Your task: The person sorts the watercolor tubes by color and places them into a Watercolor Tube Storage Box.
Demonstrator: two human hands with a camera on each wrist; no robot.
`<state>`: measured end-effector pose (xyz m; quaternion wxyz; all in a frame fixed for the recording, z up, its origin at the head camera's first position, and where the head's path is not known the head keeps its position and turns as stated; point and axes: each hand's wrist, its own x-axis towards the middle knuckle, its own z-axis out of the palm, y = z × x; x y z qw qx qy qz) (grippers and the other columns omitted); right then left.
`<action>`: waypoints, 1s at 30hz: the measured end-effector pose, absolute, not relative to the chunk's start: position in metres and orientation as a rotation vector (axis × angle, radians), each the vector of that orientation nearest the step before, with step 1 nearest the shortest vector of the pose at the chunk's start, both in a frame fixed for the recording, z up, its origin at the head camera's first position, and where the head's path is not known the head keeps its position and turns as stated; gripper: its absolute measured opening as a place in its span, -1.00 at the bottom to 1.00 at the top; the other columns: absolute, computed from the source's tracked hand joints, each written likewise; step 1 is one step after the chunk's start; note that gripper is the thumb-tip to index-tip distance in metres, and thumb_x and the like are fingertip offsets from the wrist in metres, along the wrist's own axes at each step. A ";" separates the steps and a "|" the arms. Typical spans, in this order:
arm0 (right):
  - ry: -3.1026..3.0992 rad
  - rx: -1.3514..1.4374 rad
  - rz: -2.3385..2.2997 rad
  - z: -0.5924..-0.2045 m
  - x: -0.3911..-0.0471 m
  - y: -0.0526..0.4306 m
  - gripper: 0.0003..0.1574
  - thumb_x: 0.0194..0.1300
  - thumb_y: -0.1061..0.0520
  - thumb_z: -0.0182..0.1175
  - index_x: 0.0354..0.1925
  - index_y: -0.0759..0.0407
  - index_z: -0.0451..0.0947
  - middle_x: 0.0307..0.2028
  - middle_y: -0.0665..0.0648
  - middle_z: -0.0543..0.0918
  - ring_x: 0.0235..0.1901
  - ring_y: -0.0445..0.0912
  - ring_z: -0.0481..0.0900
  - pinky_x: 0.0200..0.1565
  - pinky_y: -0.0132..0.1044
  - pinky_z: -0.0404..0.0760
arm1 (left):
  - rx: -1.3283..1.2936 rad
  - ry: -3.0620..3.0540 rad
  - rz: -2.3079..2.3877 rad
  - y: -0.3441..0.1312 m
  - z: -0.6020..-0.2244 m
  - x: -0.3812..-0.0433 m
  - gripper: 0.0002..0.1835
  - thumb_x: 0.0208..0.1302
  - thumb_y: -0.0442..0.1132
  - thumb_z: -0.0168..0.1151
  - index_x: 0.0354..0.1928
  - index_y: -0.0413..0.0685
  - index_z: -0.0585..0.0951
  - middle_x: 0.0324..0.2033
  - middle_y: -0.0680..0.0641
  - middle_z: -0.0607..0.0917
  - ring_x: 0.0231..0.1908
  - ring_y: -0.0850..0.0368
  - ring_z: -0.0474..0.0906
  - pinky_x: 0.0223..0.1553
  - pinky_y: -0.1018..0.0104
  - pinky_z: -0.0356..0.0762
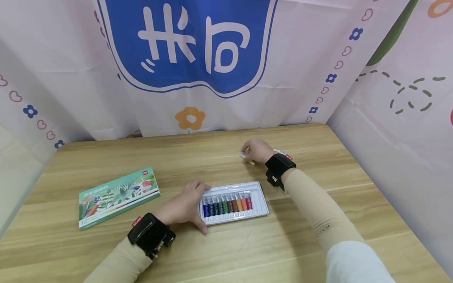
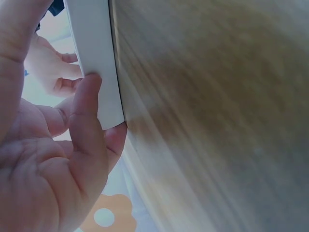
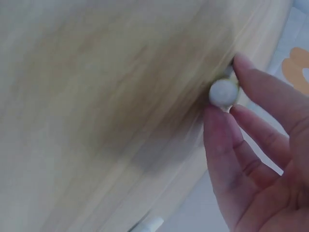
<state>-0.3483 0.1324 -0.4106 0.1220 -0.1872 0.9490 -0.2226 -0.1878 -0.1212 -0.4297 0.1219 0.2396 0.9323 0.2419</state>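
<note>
A white plastic tray [image 1: 263, 202] lies on the table with a row of small paint tubes [image 1: 228, 205] in dark blue through green and brown to red; its right part holds no tube. My left hand [image 1: 185, 202] grips the tray's left end, thumb at the front edge and fingers at the back. In the left wrist view, fingertips touch the tray's white side [image 2: 94, 48]. Beyond the tray, my right hand [image 1: 259, 150] pinches a small paint tube [image 1: 251, 162], yellowish and white. Its round pale cap end [image 3: 224, 93] faces the right wrist camera.
A green illustrated paint box [image 1: 118, 196] lies flat at the left. Partly hidden behind the right wrist is another small light-coloured item [image 1: 280, 151] on the wooden table [image 1: 198, 157]. A printed cloth [image 1: 226, 110] hangs along the table's far edge.
</note>
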 end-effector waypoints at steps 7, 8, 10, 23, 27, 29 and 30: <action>2.797 -0.590 -0.565 -0.410 -0.346 0.129 -0.61 -0.03 0.23 0.41 -0.13 0.20 0.65 -0.37 0.07 0.63 -0.38 -0.12 0.53 -0.26 -0.31 0.50 | 0.680 2.716 0.710 -0.120 -0.427 -0.187 0.30 -0.79 0.17 0.62 0.23 -0.21 0.32 0.11 -0.18 0.33 0.10 -0.06 0.24 0.15 0.07 0.33; 2.801 -0.596 -0.558 -0.410 -0.345 0.128 -0.61 -0.02 0.25 0.38 -0.12 0.20 0.65 -0.37 0.07 0.63 -0.36 -0.12 0.53 -0.25 -0.31 0.50 | 0.681 2.717 0.707 -0.120 -0.427 -0.187 0.30 -0.79 0.17 0.62 0.23 -0.21 0.32 0.11 -0.18 0.33 0.10 -0.06 0.24 0.15 0.07 0.32; 2.809 -0.606 -0.540 -0.410 -0.343 0.128 -0.61 0.01 0.30 0.32 -0.10 0.19 0.64 -0.35 0.07 0.63 -0.33 -0.11 0.52 -0.23 -0.31 0.51 | 0.683 2.719 0.702 -0.120 -0.427 -0.187 0.30 -0.79 0.18 0.61 0.23 -0.21 0.32 0.11 -0.18 0.33 0.10 -0.06 0.24 0.16 0.07 0.32; 2.744 -0.643 -0.701 -0.392 -0.306 0.137 -0.47 0.14 0.33 0.22 0.11 0.16 0.48 -0.22 0.14 0.55 -0.33 -0.06 0.48 -0.35 -0.29 0.51 | 0.682 2.709 0.712 -0.119 -0.428 -0.189 0.30 -0.79 0.18 0.60 0.23 -0.21 0.32 0.11 -0.18 0.33 0.10 -0.05 0.25 0.15 0.08 0.33; 2.662 -0.632 -0.895 -0.391 -0.290 0.145 -0.50 0.13 0.30 0.25 0.08 0.18 0.48 -0.21 0.12 0.53 -0.40 -0.06 0.55 -0.40 -0.26 0.59 | 0.684 2.718 0.699 -0.119 -0.428 -0.189 0.31 -0.80 0.20 0.60 0.23 -0.21 0.32 0.11 -0.18 0.33 0.11 -0.06 0.25 0.15 0.08 0.33; 2.593 -0.609 -1.016 -0.393 -0.281 0.149 -0.50 0.12 0.32 0.23 0.07 0.21 0.46 -0.21 0.14 0.51 -0.44 -0.05 0.57 -0.42 -0.22 0.62 | 0.679 2.717 0.702 -0.118 -0.428 -0.188 0.31 -0.81 0.19 0.60 0.23 -0.22 0.32 0.11 -0.19 0.33 0.11 -0.08 0.25 0.15 0.06 0.33; 2.556 -0.598 -1.073 -0.394 -0.277 0.152 -0.51 0.12 0.33 0.22 0.07 0.22 0.45 -0.21 0.14 0.51 -0.45 -0.04 0.58 -0.42 -0.19 0.63 | 0.678 2.716 0.706 -0.118 -0.428 -0.188 0.31 -0.81 0.18 0.61 0.23 -0.22 0.32 0.11 -0.19 0.33 0.11 -0.08 0.25 0.15 0.06 0.33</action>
